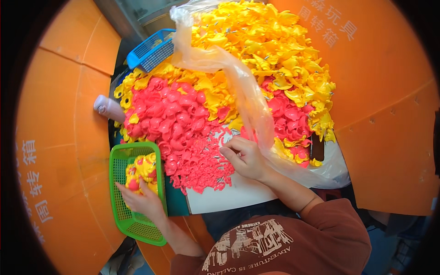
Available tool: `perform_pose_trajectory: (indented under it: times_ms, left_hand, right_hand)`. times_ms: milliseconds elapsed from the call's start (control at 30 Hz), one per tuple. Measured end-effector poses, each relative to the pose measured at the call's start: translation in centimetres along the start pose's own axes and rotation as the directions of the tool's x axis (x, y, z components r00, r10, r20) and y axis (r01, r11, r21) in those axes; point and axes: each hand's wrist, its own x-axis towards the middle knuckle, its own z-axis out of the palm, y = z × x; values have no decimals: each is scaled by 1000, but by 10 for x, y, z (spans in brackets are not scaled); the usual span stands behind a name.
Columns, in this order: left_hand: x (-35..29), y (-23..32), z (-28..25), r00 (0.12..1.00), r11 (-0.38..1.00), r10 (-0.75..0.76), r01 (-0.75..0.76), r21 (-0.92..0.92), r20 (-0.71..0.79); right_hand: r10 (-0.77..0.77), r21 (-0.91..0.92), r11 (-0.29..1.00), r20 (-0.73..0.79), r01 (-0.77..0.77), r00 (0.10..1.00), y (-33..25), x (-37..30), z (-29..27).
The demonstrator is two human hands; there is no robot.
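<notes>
My left hand (143, 200) reaches over a green plastic basket (158, 176), its fingers spread and nothing seen in them. Inside the basket, right by the fingertips, lies a small group of yellow and pink plastic pieces (145, 166). My right hand (247, 158) is closed, thumb against curled fingers, at the edge of a heap of tiny pink plastic parts (201, 165). Whatever it may hold is hidden. Behind those parts rises a pile of rounded pink plastic shells (167, 110).
A large mound of yellow plastic pieces (261, 32) fills the far side. Across it runs a clear plastic bag (243, 87). At the far left are a blue basket (153, 49) and a pale purple bottle (109, 109). Orange panels (385, 137) flank both sides of the white work surface (243, 192).
</notes>
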Motion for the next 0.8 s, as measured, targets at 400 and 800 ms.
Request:
perform_pose_trajectory:
  times_ms: [400, 800]
  left_hand:
    - [-121, 40, 50, 805, 787, 555, -427, -446, 208]
    - [-116, 36, 62, 793, 935, 350, -260, -243, 498]
  right_hand:
    - [-16, -339, 937, 187, 80, 982, 16, -84, -12]
    - [107, -813, 576, 175, 82, 979, 27, -78, -5]
